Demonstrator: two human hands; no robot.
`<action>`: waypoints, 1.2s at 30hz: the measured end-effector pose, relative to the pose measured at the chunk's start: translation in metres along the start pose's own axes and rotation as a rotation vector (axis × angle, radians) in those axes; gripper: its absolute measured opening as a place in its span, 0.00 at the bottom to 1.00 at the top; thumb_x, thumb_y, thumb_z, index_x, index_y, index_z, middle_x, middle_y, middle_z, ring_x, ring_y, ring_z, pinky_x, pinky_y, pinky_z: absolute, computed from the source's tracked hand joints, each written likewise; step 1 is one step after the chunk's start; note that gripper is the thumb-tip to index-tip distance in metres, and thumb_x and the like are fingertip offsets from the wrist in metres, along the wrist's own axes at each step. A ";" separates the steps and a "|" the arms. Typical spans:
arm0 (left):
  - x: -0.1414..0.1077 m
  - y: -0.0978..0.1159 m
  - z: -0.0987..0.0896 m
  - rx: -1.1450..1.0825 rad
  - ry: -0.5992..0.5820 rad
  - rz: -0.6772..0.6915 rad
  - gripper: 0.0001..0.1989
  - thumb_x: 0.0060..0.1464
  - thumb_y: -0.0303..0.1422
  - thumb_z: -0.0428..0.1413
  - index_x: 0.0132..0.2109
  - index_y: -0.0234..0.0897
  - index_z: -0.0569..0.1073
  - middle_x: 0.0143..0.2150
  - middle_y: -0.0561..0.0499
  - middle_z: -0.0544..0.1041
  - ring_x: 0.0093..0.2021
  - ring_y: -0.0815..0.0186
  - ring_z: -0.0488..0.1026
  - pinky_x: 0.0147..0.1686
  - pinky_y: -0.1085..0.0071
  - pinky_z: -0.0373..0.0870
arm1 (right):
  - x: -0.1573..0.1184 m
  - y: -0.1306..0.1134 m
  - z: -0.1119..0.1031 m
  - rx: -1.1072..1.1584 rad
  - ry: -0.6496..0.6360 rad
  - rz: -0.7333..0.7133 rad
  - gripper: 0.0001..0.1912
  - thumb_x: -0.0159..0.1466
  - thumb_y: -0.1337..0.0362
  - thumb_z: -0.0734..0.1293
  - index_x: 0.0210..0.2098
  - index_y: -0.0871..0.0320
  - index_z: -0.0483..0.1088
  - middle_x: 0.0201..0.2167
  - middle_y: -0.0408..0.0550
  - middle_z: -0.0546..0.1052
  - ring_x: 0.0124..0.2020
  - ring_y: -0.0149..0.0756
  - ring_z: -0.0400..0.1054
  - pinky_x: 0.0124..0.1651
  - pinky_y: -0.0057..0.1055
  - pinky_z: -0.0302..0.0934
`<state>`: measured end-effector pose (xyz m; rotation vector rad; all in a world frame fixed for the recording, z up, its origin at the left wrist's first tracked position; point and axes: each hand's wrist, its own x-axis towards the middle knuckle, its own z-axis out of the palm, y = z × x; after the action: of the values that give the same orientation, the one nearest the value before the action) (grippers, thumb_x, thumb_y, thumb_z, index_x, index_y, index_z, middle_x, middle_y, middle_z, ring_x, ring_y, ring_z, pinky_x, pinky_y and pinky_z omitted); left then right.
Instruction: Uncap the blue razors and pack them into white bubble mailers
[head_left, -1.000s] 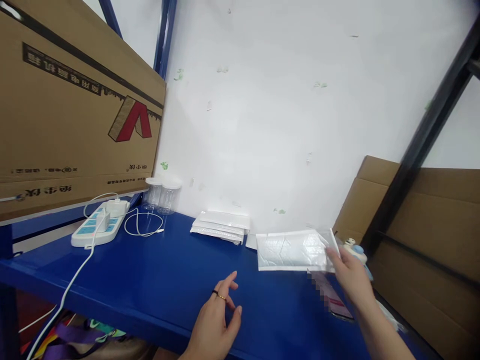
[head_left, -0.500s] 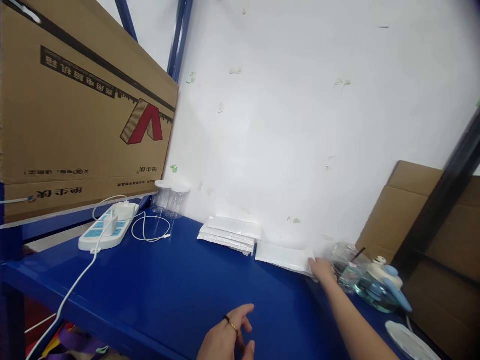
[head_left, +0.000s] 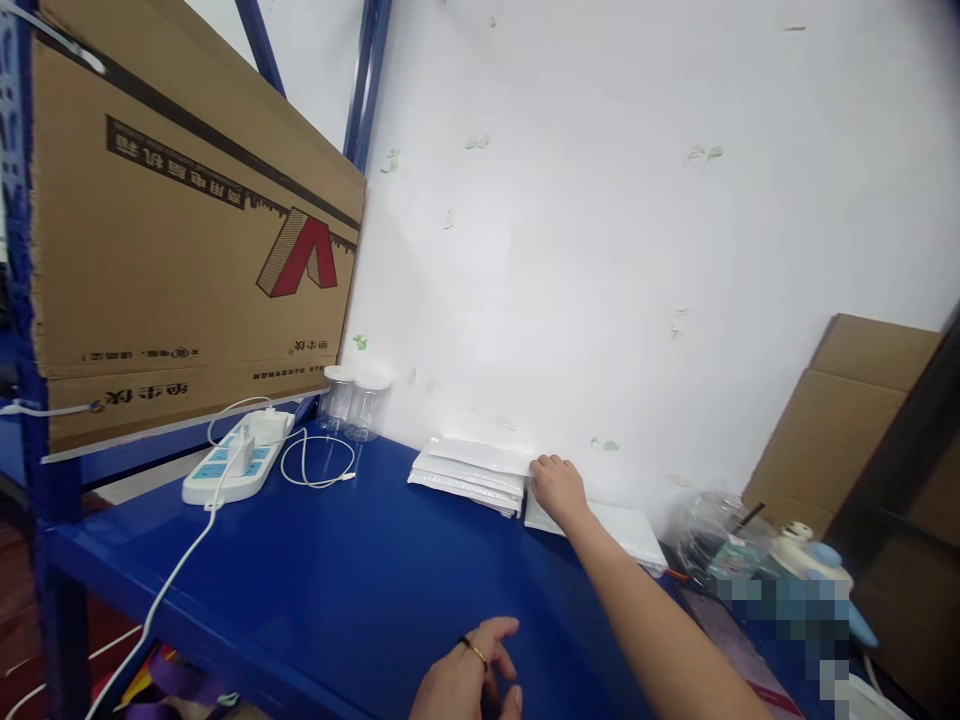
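Low in the head view, my left hand (head_left: 469, 672) hovers over the blue shelf (head_left: 300, 580), holding nothing, its fingers loosely bent and apart. A black ring and a gold ring are on it. My right hand (head_left: 559, 487) reaches to the back wall. Its fingers curl at the right end of a stack of white padded envelopes (head_left: 465, 470); the thumb is hidden, so how far they grip is unclear. Under and right of that wrist lies a second low pile of white envelopes (head_left: 626, 532), close to the first.
A white power strip (head_left: 232, 462) with plugs and a white cable (head_left: 319, 484) lies on the left, before a large cardboard box (head_left: 187, 270). Two clear lidded jars (head_left: 367, 408) stand at the back. On the right are a clear plastic container (head_left: 709, 525) and a teapot, partly blurred out.
My right hand has moved left from the far end of the right-hand pile to the left stack's right end. A flat, red-edged item now shows at the right. My left hand stays low.
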<state>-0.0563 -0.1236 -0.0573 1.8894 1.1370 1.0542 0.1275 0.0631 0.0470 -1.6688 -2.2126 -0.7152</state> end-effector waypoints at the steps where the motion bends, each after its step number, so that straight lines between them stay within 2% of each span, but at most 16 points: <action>1: 0.000 0.000 -0.001 -0.038 -0.006 -0.009 0.25 0.46 0.28 0.53 0.54 0.44 0.64 0.38 0.54 0.73 0.28 0.72 0.70 0.31 0.77 0.67 | 0.000 -0.001 -0.003 -0.011 0.010 0.014 0.12 0.61 0.73 0.57 0.35 0.61 0.71 0.35 0.55 0.75 0.41 0.43 0.66 0.42 0.33 0.53; 3: 0.001 0.003 -0.005 -0.154 0.012 -0.026 0.25 0.47 0.30 0.55 0.55 0.42 0.63 0.40 0.51 0.73 0.30 0.70 0.70 0.32 0.76 0.67 | -0.007 0.000 -0.011 -0.025 0.033 0.038 0.13 0.63 0.71 0.55 0.37 0.60 0.71 0.35 0.54 0.75 0.37 0.41 0.67 0.36 0.31 0.54; 5: 0.005 0.008 -0.008 -0.381 0.069 -0.083 0.31 0.47 0.34 0.58 0.58 0.39 0.59 0.48 0.45 0.70 0.38 0.66 0.71 0.36 0.74 0.68 | -0.022 0.001 -0.019 -0.032 0.047 0.050 0.15 0.65 0.69 0.53 0.41 0.58 0.70 0.36 0.52 0.75 0.33 0.39 0.69 0.31 0.29 0.55; 7: 0.012 0.019 -0.012 -0.742 0.101 -0.219 0.39 0.47 0.38 0.59 0.62 0.37 0.51 0.57 0.38 0.63 0.51 0.61 0.68 0.44 0.71 0.68 | -0.046 0.002 -0.026 -0.006 0.066 0.042 0.16 0.66 0.67 0.52 0.44 0.57 0.68 0.37 0.50 0.75 0.30 0.37 0.70 0.29 0.29 0.57; 9: 0.025 0.032 -0.015 -1.130 0.073 -0.431 0.44 0.48 0.44 0.58 0.64 0.37 0.44 0.62 0.36 0.55 0.59 0.59 0.61 0.48 0.69 0.66 | -0.076 0.003 -0.032 0.127 0.128 0.006 0.16 0.65 0.67 0.53 0.45 0.58 0.68 0.36 0.50 0.75 0.30 0.36 0.71 0.31 0.28 0.60; 10: 0.033 0.038 -0.015 -1.259 0.074 -0.536 0.46 0.47 0.47 0.59 0.64 0.37 0.43 0.62 0.35 0.54 0.60 0.58 0.59 0.48 0.68 0.67 | -0.093 0.002 -0.034 0.215 0.148 -0.010 0.15 0.65 0.66 0.53 0.45 0.58 0.68 0.36 0.50 0.76 0.31 0.36 0.71 0.33 0.29 0.62; 12: 0.050 0.048 -0.012 -1.372 0.133 -0.667 0.45 0.44 0.50 0.60 0.63 0.39 0.49 0.62 0.36 0.55 0.60 0.56 0.58 0.47 0.66 0.68 | -0.124 0.002 -0.038 0.377 0.163 -0.045 0.15 0.64 0.66 0.53 0.43 0.57 0.68 0.35 0.49 0.76 0.32 0.36 0.72 0.35 0.29 0.65; 14: 0.067 0.051 -0.006 -1.450 0.230 -0.713 0.37 0.44 0.49 0.60 0.58 0.39 0.58 0.56 0.39 0.64 0.56 0.56 0.65 0.44 0.67 0.69 | -0.151 0.001 -0.040 0.502 0.137 -0.106 0.15 0.63 0.67 0.54 0.45 0.55 0.68 0.35 0.49 0.77 0.33 0.36 0.73 0.35 0.28 0.66; 16: 0.082 0.049 0.002 -1.563 0.313 -0.679 0.28 0.46 0.46 0.60 0.50 0.37 0.65 0.45 0.45 0.73 0.46 0.59 0.72 0.41 0.69 0.71 | -0.168 0.001 -0.041 0.574 0.118 -0.190 0.17 0.62 0.69 0.55 0.47 0.54 0.68 0.37 0.49 0.77 0.34 0.35 0.73 0.36 0.28 0.67; 19: 0.103 0.039 0.010 -1.645 0.496 -0.641 0.18 0.46 0.40 0.61 0.42 0.35 0.68 0.34 0.50 0.74 0.34 0.64 0.74 0.35 0.70 0.72 | -0.177 0.004 -0.035 0.620 0.108 -0.217 0.19 0.60 0.70 0.56 0.47 0.52 0.68 0.39 0.48 0.77 0.39 0.37 0.73 0.40 0.29 0.67; 21: 0.113 0.035 0.011 -1.653 0.612 -0.543 0.13 0.47 0.34 0.60 0.40 0.35 0.69 0.31 0.51 0.74 0.31 0.66 0.74 0.34 0.72 0.72 | -0.176 0.007 -0.025 0.664 0.074 -0.118 0.19 0.60 0.70 0.57 0.48 0.52 0.68 0.43 0.48 0.76 0.42 0.38 0.72 0.43 0.31 0.67; 23: 0.119 0.035 0.012 -1.624 0.665 -0.413 0.09 0.48 0.31 0.58 0.38 0.35 0.69 0.30 0.52 0.74 0.29 0.67 0.74 0.33 0.73 0.71 | -0.173 0.010 -0.012 0.738 0.026 0.039 0.23 0.58 0.66 0.61 0.54 0.53 0.62 0.49 0.50 0.72 0.48 0.41 0.69 0.48 0.36 0.65; 26: 0.123 0.043 0.014 -1.516 0.648 -0.302 0.07 0.48 0.30 0.58 0.36 0.33 0.71 0.30 0.51 0.75 0.30 0.67 0.74 0.33 0.74 0.70 | -0.171 0.016 0.006 0.841 -0.079 0.191 0.46 0.50 0.59 0.71 0.63 0.58 0.47 0.61 0.57 0.59 0.61 0.47 0.55 0.60 0.46 0.53; 28: 0.123 0.051 0.018 -1.442 0.626 -0.239 0.10 0.47 0.29 0.60 0.38 0.33 0.71 0.33 0.51 0.75 0.33 0.68 0.74 0.35 0.75 0.70 | -0.171 0.019 0.012 0.897 -0.184 0.215 0.54 0.46 0.56 0.73 0.65 0.59 0.42 0.64 0.60 0.53 0.64 0.48 0.48 0.63 0.47 0.45; 31: 0.123 0.061 0.025 -1.385 0.578 -0.161 0.16 0.45 0.30 0.62 0.43 0.36 0.71 0.38 0.51 0.76 0.38 0.68 0.74 0.39 0.74 0.69 | -0.171 0.022 0.012 0.966 -0.279 0.203 0.58 0.44 0.54 0.74 0.65 0.58 0.40 0.64 0.60 0.53 0.64 0.49 0.48 0.63 0.47 0.43; 36: 0.127 0.073 0.032 -1.330 0.516 -0.084 0.19 0.45 0.30 0.63 0.46 0.38 0.70 0.46 0.50 0.74 0.45 0.64 0.73 0.45 0.71 0.68 | -0.171 0.026 0.002 1.051 -0.297 0.120 0.62 0.41 0.56 0.76 0.66 0.55 0.37 0.61 0.56 0.58 0.61 0.49 0.53 0.62 0.46 0.46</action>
<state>0.0345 -0.0404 0.0277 0.5250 0.4423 1.6862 0.2029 -0.0692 -0.0343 -1.3223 -2.0130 0.6869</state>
